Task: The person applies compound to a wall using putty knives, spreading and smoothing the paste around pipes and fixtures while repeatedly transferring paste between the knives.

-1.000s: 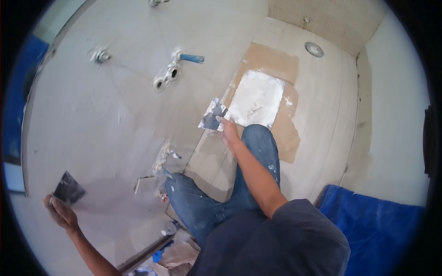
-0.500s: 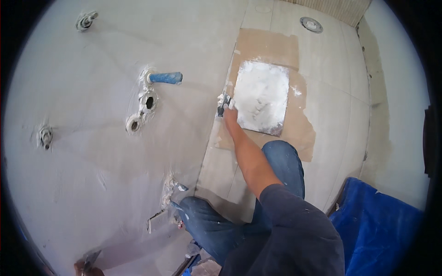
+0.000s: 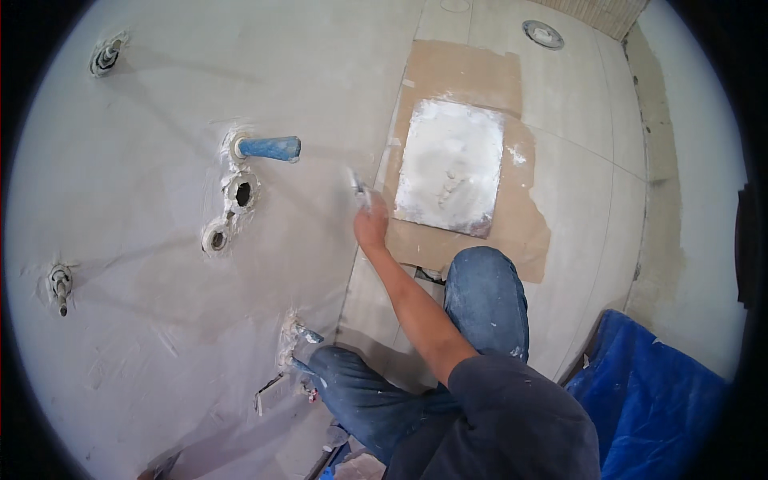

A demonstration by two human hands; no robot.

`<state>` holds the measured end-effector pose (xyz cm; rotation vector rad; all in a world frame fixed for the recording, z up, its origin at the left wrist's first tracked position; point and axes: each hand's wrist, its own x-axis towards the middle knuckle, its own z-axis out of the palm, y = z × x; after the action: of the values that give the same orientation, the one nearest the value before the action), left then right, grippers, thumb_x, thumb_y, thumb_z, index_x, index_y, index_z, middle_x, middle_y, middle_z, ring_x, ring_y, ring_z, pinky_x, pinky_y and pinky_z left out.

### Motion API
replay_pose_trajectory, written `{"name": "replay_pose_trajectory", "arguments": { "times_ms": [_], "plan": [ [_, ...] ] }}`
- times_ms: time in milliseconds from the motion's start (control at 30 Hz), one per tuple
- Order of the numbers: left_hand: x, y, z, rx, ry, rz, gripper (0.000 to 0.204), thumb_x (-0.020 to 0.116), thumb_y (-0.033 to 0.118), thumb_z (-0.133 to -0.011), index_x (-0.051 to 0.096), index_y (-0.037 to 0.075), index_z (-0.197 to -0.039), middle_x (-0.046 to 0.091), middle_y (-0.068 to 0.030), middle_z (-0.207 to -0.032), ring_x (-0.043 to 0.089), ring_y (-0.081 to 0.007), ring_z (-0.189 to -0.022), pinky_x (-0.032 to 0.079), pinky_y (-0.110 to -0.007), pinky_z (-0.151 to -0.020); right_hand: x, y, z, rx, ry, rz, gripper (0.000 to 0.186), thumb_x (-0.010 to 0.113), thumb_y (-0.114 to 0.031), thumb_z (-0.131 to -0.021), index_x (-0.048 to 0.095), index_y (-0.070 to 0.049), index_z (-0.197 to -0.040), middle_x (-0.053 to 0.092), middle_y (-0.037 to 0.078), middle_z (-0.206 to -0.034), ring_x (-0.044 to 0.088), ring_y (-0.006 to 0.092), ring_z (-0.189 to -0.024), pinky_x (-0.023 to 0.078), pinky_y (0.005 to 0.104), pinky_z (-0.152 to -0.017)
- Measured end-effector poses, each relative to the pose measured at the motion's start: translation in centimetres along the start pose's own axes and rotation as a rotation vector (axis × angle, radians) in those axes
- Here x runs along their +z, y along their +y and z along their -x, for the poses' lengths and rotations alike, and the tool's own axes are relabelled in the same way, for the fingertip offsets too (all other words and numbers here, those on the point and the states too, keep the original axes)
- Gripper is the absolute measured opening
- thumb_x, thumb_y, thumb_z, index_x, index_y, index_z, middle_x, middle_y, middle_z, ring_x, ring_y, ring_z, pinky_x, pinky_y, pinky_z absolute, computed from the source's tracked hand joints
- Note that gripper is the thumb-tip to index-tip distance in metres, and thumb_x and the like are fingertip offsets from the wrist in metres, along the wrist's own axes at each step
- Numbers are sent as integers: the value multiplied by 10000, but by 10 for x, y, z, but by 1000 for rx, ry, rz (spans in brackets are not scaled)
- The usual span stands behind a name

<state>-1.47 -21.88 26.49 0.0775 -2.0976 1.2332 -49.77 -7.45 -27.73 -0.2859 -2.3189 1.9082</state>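
Note:
My right hand [image 3: 370,226] is closed around a putty knife [image 3: 358,186] smeared with white compound. Motion blurs the blade, which is close to the grey wall [image 3: 320,240]; I cannot tell whether it touches. To the right of that hand lies a flat board [image 3: 406,206] spread with white compound [image 3: 454,156]. At the lower left edge only a sliver of my left hand [image 3: 146,475] shows, beside a flat-bladed tool [image 3: 168,462] that it appears to grip. Most of that hand is out of the picture.
Brown paper [image 3: 456,66] lies under the board on the tiled floor [image 3: 572,184]. From the wall stick a blue pipe stub [image 3: 270,149] and metal fittings [image 3: 106,56], near an open hole [image 3: 243,192]. A round drain [image 3: 543,34] is at the far end; blue sheeting [image 3: 648,392] lies at right.
My right hand has moved left with the putty knife, from beside the board toward the wall. My left hand has slipped almost out of view at the lower edge. The view has shifted slightly.

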Motion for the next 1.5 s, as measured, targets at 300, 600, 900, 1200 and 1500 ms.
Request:
{"name": "replay_pose_trajectory", "arguments": {
  "times_ms": [300, 600, 900, 1200, 1500],
  "plan": [
    [-2, -23, 32, -179, -10, 116, 292, 478, 258, -993, 508, -15, -895, 554, -168, -784, 549, -309, -548, 423, -372, -426, 29, 58, -113, 626, -130, 58, 473, 565, -301, -870, 594, 120, -1085, 613, 319, -1123, 582, 442, -1093, 464, 434, -921],
    [9, -55, 77, -285, 14, 450, 396, 400, 320, -1018, 479, -63, -1080, 603, -210, -911, 607, -267, -789, 534, -410, -723, 23, -6, -57, 290, -32, -85, 383, 519, -179, -851, 565, 15, -1178, 608, 282, -1107, 577, 426, -1069, 444, 473, -930],
    [4, -21, 31, -472, -274, 643, 681, 369, 585, -964, 556, -48, -797, 588, -154, -755, 564, -217, -670, 439, -328, -566, -58, -157, 112, -362, -380, -154, 545, 578, -33, -787, 526, -95, -1326, 530, 191, -1202, 462, 405, -1151, 392, 480, -987],
    [0, -5, 14, -562, -190, 784, 673, 387, 563, -970, 580, -34, -727, 592, -119, -707, 570, -210, -627, 452, -323, -562, 20, 15, -31, 429, 16, 159, 402, 530, -224, -881, 572, 27, -1191, 612, 279, -1125, 575, 441, -1071, 439, 485, -943],
    [0, -10, 27, -599, -139, 706, 669, 367, 554, -983, 547, -21, -693, 537, -104, -665, 497, -193, -581, 375, -323, -506, 41, 11, -100, 383, -82, -89, 340, 523, -206, -884, 598, 56, -1088, 654, 267, -998, 609, 446, -977, 463, 465, -872]
  ]
}}
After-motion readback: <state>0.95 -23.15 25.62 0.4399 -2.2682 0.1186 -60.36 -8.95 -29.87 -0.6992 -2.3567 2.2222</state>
